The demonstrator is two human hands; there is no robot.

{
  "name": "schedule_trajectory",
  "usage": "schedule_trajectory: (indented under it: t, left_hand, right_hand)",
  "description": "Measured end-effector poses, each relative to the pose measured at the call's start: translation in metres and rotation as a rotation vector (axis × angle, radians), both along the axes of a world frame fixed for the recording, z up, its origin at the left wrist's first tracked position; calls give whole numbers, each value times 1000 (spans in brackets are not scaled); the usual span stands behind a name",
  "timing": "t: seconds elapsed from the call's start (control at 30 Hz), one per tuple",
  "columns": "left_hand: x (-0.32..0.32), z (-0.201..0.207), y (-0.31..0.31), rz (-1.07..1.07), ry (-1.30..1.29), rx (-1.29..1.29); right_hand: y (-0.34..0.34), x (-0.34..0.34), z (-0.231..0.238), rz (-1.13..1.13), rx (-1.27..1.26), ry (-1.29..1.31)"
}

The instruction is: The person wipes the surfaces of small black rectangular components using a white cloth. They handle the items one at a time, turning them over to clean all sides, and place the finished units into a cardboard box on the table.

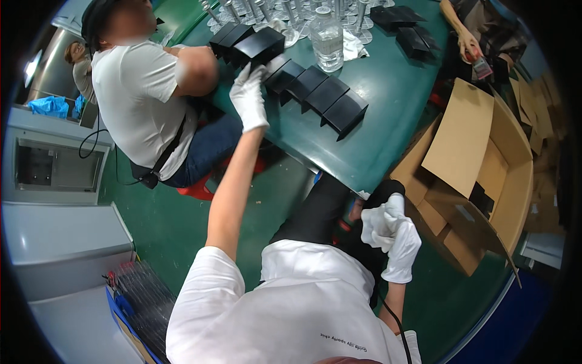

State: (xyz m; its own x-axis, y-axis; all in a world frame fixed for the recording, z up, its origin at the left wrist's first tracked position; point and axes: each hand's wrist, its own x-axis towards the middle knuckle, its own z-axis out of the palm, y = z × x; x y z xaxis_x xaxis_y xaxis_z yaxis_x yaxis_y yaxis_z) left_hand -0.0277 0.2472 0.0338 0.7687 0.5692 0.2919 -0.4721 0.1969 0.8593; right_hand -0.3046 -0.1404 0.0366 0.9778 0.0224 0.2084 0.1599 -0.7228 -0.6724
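Observation:
At the table's far left side, my white-gloved left hand [248, 102] reaches out with its fingertips closed at the near edge of a black plastic housing [260, 46]. This piece sits beside other black housings [230, 37]. To its right, a row of similar black housings [324, 94] runs along the table's near edge. My right hand [400, 239], also gloved in white, is held low over my lap near the table corner. Its fingers are closed around a bunched white cloth [377, 225]. The fingertips are partly hidden by the cloth.
The green table [373, 130] bears a clear bottle [327, 41], white rags [353, 45] and several upright metal stands [293, 15]. More black housings [418, 42] lie far right. An open cardboard box [464, 130] stands right. A seated person [136, 79] is left; another hand [468, 45] holds something red.

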Motion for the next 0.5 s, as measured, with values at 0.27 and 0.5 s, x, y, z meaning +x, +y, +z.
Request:
schedule_trajectory:
  t: [0.27,0.5]
  left_hand:
    - [45,-26,38,459,371,559]
    - [-23,-19,0,427,165,736]
  right_hand:
    - [20,1,0,-9,273,164]
    - [21,8,-24,92,-3,-14]
